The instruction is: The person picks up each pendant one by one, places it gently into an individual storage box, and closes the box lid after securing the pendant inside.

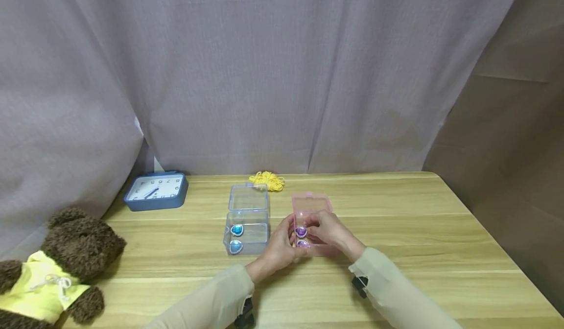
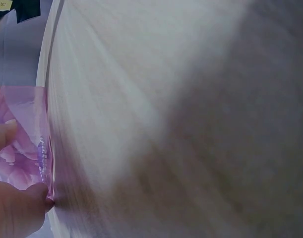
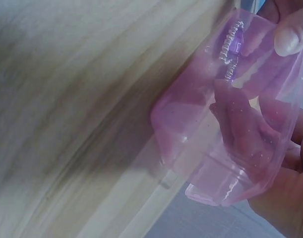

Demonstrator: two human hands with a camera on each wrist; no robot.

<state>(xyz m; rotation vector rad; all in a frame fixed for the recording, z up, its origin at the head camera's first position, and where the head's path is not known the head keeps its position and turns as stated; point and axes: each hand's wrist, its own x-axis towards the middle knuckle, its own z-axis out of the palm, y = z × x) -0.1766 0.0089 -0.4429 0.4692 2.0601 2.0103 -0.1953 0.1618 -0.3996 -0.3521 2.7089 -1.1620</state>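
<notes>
On a wood-grain desk (image 1: 418, 221), a small see-through pink box (image 1: 326, 250) is being steadied right of centre by a person's two bare hands, with its pink lid (image 1: 310, 202) lying open on the far side. The box is being gripped by the left hand (image 1: 282, 246), the fingers being wrapped along its left wall and the thumb being set at the near corner. The right hand (image 1: 328, 228) is being held partly inside the box with fingers bent toward the farther of two purple gems (image 1: 301, 231) with beaded silvery edges; whether that gem is being pinched cannot be told. Both purple gems are being contained along the box's left side. To the left, two blue gems (image 1: 235, 246) are being contained in the left part of a clear bluish box (image 1: 248, 248), also open, and behind it a yellow string bundle (image 1: 268, 180) is being shown. At the far left, upside-down dark numerals, among them 6, 7, 8 and 9, are being displayed on the white face of a blue-framed clock (image 1: 156, 192). Nearer, a yellow top is being worn by a brown teddy bear (image 1: 85, 246). In the left wrist view, a yellow label (image 2: 2, 5) is being shown too blurred to read.
</notes>
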